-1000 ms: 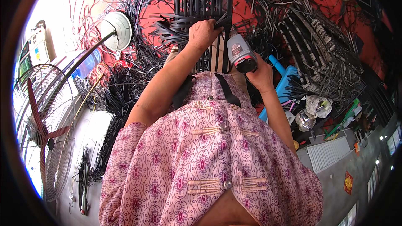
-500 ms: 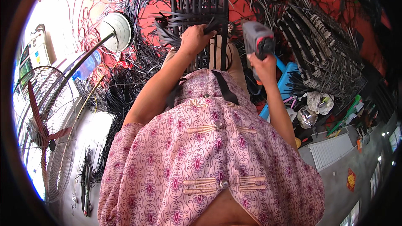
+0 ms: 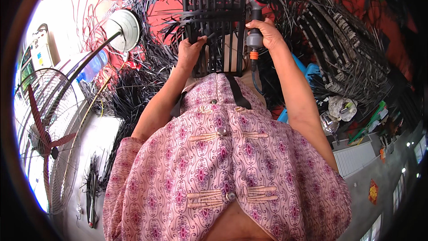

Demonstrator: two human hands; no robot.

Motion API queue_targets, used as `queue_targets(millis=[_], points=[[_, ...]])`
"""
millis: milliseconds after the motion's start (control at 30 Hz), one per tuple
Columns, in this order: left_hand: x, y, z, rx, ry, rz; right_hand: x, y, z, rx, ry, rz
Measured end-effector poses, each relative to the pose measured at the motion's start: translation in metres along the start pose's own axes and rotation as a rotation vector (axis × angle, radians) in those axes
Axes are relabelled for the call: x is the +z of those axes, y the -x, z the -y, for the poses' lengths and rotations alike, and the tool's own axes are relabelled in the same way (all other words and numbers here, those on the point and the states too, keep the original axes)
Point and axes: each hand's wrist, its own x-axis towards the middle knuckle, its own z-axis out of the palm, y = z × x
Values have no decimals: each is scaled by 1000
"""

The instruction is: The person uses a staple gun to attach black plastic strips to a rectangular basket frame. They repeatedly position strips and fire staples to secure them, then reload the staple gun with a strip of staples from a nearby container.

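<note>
A black slatted frame (image 3: 241, 53) stands upright over my lap, with several flat black strips (image 3: 214, 15) running across its bars. My left hand (image 3: 190, 54) is closed round the frame's left side, thumb toward the bars, where strips bunch up. My right hand (image 3: 269, 34) grips a grey-and-black pneumatic staple gun (image 3: 257, 14) by its handle, just beyond the frame's right rail. Its head points away from me, and an orange fitting (image 3: 253, 55) joins a hose at the handle's lower end. Whether the tool's nose touches the frame cannot be seen.
Loose black strips (image 3: 133, 87) lie in heaps on both sides. A stack of woven dark pieces (image 3: 339, 49) stands at right, near a blue container (image 3: 313, 72). At left are a caged fan (image 3: 47, 140) and a round white lamp (image 3: 122, 30).
My right hand has brought the staple gun forward and left to the frame's right rail, turning it. My left hand has shifted left and nearer, from the crossing strips to the frame's left side.
</note>
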Motion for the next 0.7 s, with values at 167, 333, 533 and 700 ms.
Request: queue_targets(millis=[167, 333, 533, 700], points=[[-2, -2, 6, 18, -5, 55, 2, -2, -5, 19, -116, -35], [0, 0, 0, 17, 27, 58, 0, -2, -3, 50, -104, 45], [0, 1, -1, 34, 0, 58, -5, -7, -11, 40, -116, 55], [0, -1, 4, 44, 20, 68, -6, -10, -20, -4, -168, 83]])
